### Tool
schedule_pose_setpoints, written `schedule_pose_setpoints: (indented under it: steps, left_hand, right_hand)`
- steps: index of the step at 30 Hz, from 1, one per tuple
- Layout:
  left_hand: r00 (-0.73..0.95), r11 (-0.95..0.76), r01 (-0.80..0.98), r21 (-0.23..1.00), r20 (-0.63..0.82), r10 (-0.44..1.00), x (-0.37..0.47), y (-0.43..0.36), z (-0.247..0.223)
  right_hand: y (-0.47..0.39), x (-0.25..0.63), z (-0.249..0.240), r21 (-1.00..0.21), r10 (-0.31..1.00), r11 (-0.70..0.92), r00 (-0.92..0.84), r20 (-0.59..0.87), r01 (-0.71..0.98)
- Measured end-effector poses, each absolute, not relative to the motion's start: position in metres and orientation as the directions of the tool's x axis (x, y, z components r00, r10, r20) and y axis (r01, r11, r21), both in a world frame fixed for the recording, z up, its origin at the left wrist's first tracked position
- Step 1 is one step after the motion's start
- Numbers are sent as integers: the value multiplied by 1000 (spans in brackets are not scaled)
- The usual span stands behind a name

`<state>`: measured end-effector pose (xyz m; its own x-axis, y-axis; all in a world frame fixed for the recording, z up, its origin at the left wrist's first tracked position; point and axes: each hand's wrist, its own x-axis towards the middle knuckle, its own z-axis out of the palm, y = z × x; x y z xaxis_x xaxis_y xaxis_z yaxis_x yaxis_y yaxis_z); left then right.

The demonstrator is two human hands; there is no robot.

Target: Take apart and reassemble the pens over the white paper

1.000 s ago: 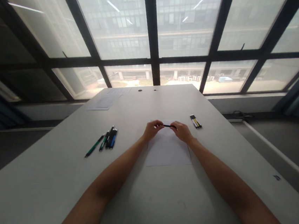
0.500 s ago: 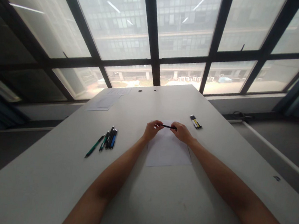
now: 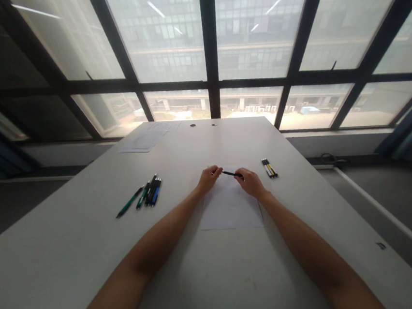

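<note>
Because the black pen [image 3: 232, 174] is pinched only at its two ends, the grip of the left hand [image 3: 209, 177] closed on one tip and that of the right hand [image 3: 250, 182] on the other, a sideways pull may part the barrel suddenly, and a small piece could roll off the counter [image 3: 74, 239]. The pen is thin, dark and level, held just above the far edge of the white sheet [image 3: 230, 208]; finer detail is too small to tell. Left of the sheet lies a row of pens [image 3: 149, 192], and a second bundle [image 3: 270, 168] lies to its right, both well apart from it.
</note>
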<state>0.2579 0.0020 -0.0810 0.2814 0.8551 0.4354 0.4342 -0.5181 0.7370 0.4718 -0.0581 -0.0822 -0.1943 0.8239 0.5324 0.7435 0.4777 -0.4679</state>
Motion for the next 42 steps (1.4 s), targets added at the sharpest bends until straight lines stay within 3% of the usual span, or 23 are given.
schedule_pose_setpoints:
  steps: [18,33,42]
  left_hand:
    - [425,-558,294,776,417,804,258,3,-85]
    - [331,-513,437,739,398,856,260,4,-83]
    - [332,-531,351,771,428,841,259,4,-82]
  right_hand:
    - [-58,472,-85,-425,833,448,-196,517,786]
    - [-59,473,-82,-425,837,453,-209,506,783]
    - [-58,473,-85,-404,842,439,-210,497,802]
